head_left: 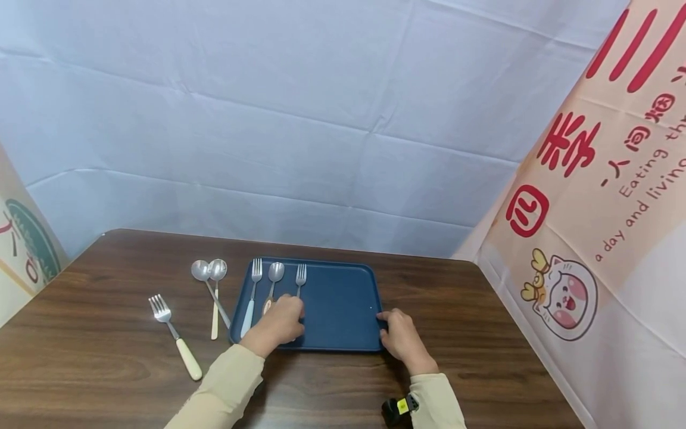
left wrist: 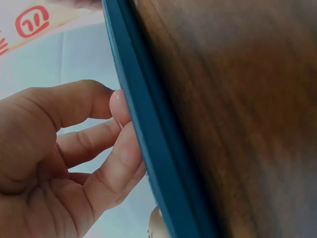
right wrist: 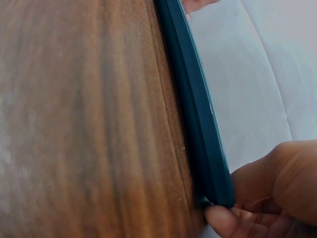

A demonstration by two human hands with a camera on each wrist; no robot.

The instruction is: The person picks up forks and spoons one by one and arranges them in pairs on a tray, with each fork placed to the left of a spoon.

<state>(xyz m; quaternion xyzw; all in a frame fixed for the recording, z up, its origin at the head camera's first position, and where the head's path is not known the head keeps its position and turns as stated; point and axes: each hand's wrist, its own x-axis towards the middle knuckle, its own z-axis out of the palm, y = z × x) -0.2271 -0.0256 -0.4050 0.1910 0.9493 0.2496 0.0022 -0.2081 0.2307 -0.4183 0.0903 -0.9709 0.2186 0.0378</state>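
A dark blue tray [head_left: 343, 310] lies on the table. My left hand [head_left: 281, 322] is over its near side, thumb and fingers pinching the handle of a fork [head_left: 301, 275], whose tines point away; the hand hides most of that handle. In the left wrist view the pinching fingertips [left wrist: 119, 104] are just behind the tray's rim. Left of this fork on the tray lie a spoon [head_left: 276, 273] and a fork with a pale blue handle [head_left: 248, 319]. My right hand [head_left: 402, 336] holds the tray's near right corner, fingertips right at the rim in the right wrist view.
Left of the tray, two spoons overlap, one with a metal handle [head_left: 218, 304] and one with a cream handle [head_left: 215, 322]. Farther left lies a fork with a cream handle [head_left: 187, 359]. Behind the wooden table [head_left: 455, 298] hangs a pale cloth [head_left: 268, 149]; a printed banner [head_left: 605, 238] hangs at right.
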